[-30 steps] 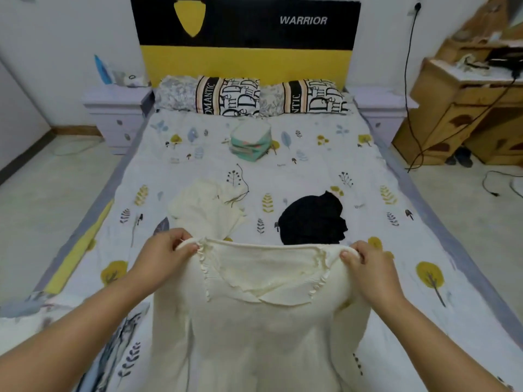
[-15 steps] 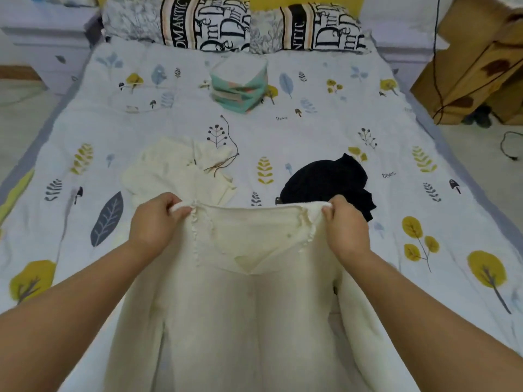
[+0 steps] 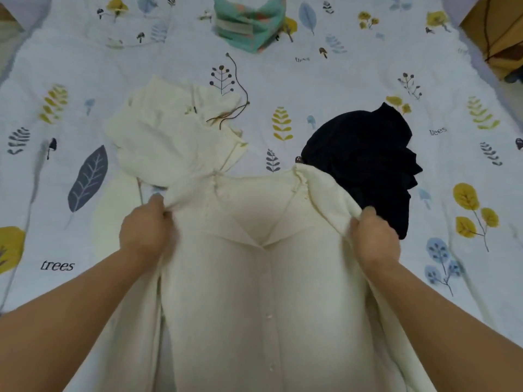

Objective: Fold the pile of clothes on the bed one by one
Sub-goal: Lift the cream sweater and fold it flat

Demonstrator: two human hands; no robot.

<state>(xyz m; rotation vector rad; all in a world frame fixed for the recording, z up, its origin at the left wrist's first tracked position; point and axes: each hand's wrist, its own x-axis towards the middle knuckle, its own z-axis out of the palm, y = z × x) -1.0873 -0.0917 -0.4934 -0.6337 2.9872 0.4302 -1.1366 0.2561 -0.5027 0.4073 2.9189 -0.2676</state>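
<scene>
A cream button-front cardigan (image 3: 263, 292) lies spread on the bed, its V-neck toward the far side. My left hand (image 3: 145, 229) grips its left shoulder, and my right hand (image 3: 373, 236) grips its right shoulder. Behind the cardigan's left shoulder lies a second cream garment (image 3: 169, 137), crumpled, with a thin brown cord. A crumpled black garment (image 3: 370, 162) lies by the right shoulder, its near edge under the cardigan. A folded teal garment (image 3: 246, 24) sits farther up the bed.
The bed sheet (image 3: 353, 80) is white with printed leaves and trees. A wooden piece of furniture (image 3: 501, 35) stands at the top right corner, beyond the bed's edge.
The view has tilted down and moved closer. My hands have lowered the cardigan onto the bed and spread apart, stretching its shoulders outward.
</scene>
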